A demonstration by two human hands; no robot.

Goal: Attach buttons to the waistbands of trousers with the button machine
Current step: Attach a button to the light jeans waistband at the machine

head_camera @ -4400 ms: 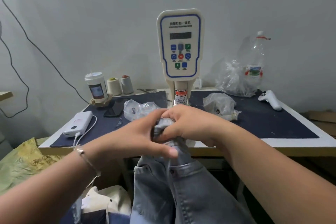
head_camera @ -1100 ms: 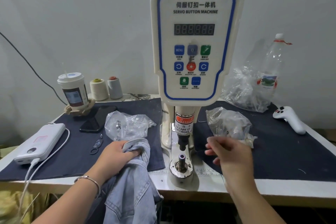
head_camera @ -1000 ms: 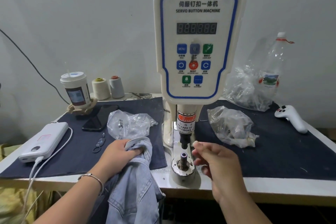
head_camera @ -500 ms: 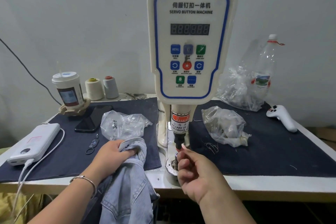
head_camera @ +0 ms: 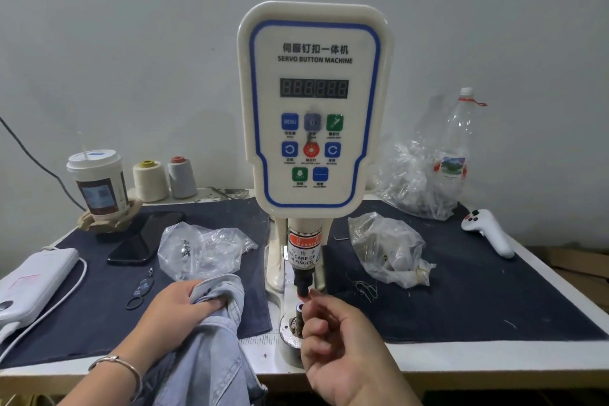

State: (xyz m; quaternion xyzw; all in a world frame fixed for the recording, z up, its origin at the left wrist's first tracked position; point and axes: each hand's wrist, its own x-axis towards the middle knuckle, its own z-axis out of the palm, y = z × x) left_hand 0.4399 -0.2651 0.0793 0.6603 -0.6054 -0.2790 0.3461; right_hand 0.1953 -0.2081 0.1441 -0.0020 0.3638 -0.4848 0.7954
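The cream servo button machine (head_camera: 314,109) stands at the table's middle, its black punch tip (head_camera: 302,287) above the round metal lower die (head_camera: 298,318). My right hand (head_camera: 342,339) reaches up to the punch tip, thumb and forefinger pinched together right under it; whatever small part they hold is hidden. My left hand (head_camera: 178,310) grips the waistband of light blue denim trousers (head_camera: 211,339) on the dark mat left of the die, the rest hanging over the table's front edge.
Two clear plastic bags of small parts lie left (head_camera: 204,247) and right (head_camera: 389,250) of the machine. A power bank (head_camera: 33,280), phone (head_camera: 145,237), cup (head_camera: 99,184), thread cones (head_camera: 164,180), bottle (head_camera: 458,148) and white controller (head_camera: 487,234) stand around the table.
My right hand came from the right bag's side over to the die and rose to the punch tip, fingers now pinched. My left hand kept holding the waistband in place.
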